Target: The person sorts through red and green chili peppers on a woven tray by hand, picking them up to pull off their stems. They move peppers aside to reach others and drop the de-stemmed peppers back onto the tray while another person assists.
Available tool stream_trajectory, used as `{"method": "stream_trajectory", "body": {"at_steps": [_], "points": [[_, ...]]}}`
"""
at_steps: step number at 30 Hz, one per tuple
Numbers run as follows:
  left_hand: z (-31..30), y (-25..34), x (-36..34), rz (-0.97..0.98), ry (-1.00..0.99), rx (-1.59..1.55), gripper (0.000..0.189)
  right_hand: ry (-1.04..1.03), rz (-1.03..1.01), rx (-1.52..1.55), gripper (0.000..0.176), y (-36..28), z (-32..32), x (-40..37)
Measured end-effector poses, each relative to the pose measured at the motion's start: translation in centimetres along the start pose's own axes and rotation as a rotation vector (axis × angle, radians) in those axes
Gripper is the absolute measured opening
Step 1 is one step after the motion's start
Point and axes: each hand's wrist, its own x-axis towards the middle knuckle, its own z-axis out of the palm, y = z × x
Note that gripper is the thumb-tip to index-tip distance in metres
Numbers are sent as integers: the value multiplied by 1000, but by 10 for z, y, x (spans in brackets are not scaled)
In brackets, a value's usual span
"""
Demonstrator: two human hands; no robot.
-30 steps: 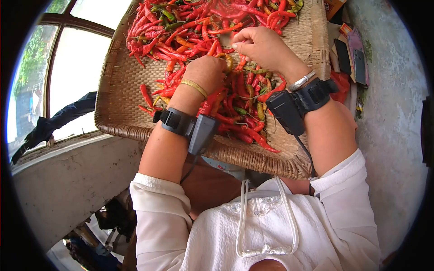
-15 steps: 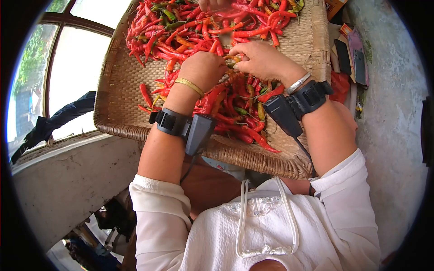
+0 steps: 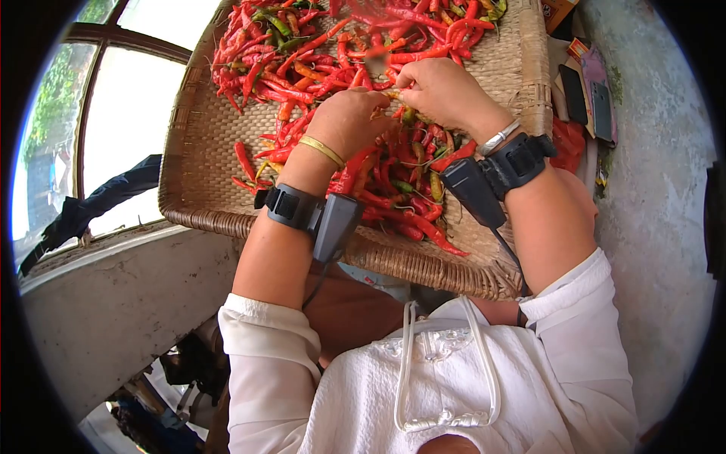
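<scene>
My left hand [image 3: 349, 119] is closed, its fingertips pinched close to those of my right hand. A small yellowish chili pepper [image 3: 392, 95] shows between the two sets of fingertips, mostly hidden by them. My right hand [image 3: 445, 89] is also closed, with thumb and forefinger on the pepper's other side. Under both hands lies a pile of red chili peppers [image 3: 408, 216], mixed with some green and orange ones. A larger heap of red chili peppers [image 3: 280, 68] spreads farther back. All of them rest in a shallow woven basket [image 3: 212, 151].
A window [image 3: 128, 113] stands at the left above a pale ledge [image 3: 136, 265]. To the right, two phones [image 3: 601, 112] lie beside a red plastic bag [image 3: 567, 144], near a grey wall [image 3: 665, 189]. Black straps with boxes [image 3: 336, 225] circle my forearms.
My right hand has risen slightly, and my left hand has shifted a little right. Another person's fingers, seen at the top edge before, no longer show clearly.
</scene>
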Motion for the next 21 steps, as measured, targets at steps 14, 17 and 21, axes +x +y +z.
{"method": "stream_trajectory", "body": {"at_steps": [14, 17, 21], "points": [[32, 8, 3, -48, -14, 147, 23, -354, -36, -164, 27, -2, 11, -7], [25, 6, 4, -72, 9, 73, 21, -339, -66, -132, 27, -3, 9, -8], [8, 6, 1, -36, 170, -175, 17, -345, 22, -206, 23, -9, 0, -9]]}}
